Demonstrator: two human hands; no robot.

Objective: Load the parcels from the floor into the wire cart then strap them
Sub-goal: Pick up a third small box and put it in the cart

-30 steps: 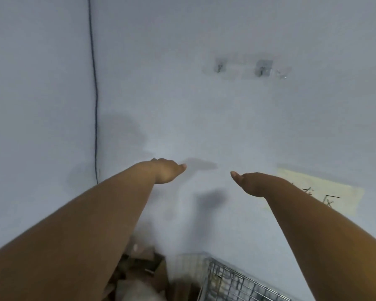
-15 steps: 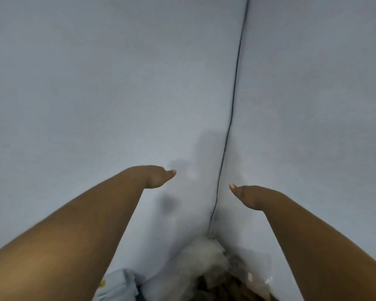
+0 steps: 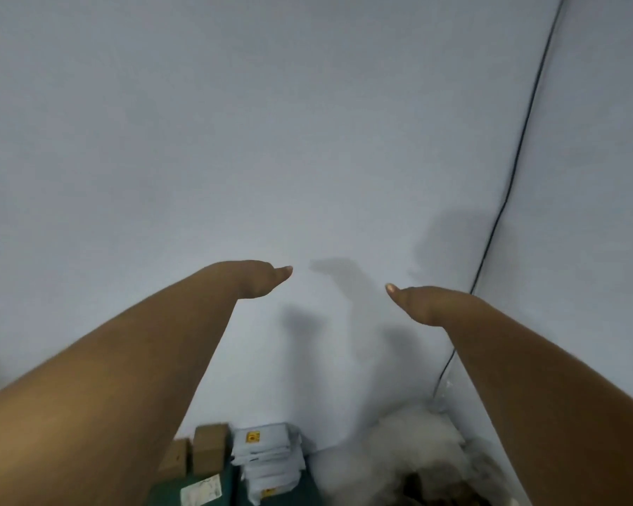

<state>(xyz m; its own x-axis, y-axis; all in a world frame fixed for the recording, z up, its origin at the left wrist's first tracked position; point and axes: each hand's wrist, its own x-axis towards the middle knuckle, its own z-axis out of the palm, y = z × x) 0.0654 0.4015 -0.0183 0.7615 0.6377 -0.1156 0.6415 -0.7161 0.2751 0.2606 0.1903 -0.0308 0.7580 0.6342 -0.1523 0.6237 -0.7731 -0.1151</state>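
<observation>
In the head view both bare arms reach forward and up in front of a pale wall (image 3: 234, 140). The left hand (image 3: 258, 277) and the right hand (image 3: 417, 301) hang apart in the air with thumbs pointing toward each other; neither holds anything, though the fingers fall behind the hands, so whether they are straight or curled I cannot tell. Their shadows lie on the wall between and below them. A thin black cable (image 3: 519, 169) runs down the wall corner at the right. The parcels sit along the bottom edge of the picture, at the foot of the wall: a stack of white mailer bags (image 3: 267, 458) (one with a yellow sticker), two small brown boxes (image 3: 209, 447) just left of it, and green parcels (image 3: 216, 487) beneath. To the right lies a blurred white heap (image 3: 399, 451).
</observation>
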